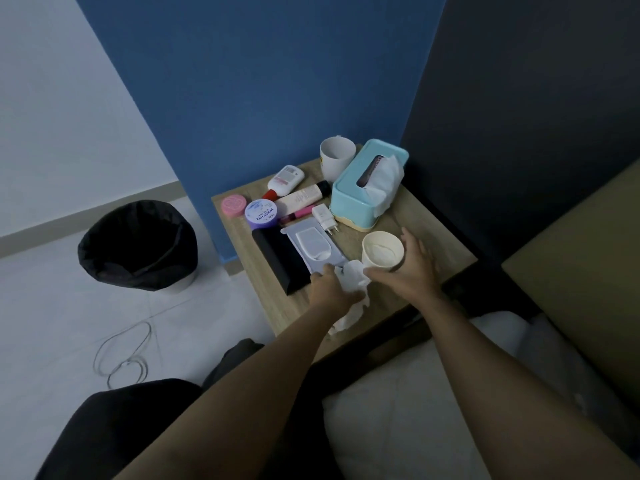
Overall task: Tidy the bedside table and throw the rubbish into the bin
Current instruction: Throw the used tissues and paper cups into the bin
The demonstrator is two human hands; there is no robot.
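Early in the tidy: rubbish in hand, nothing binned that I can see.

My left hand (pixel 332 289) is closed on a crumpled tissue (pixel 353 282) at the table (pixel 433 244) front; my right hand (pixel 414 259) wraps the paper cup (pixel 382 251). Bottles, jars, charger, wipes pack still scattered. Bin (pixel 138 244) stands on the floor, left; its inside too dark to read. Left fingers hidden by tissue.
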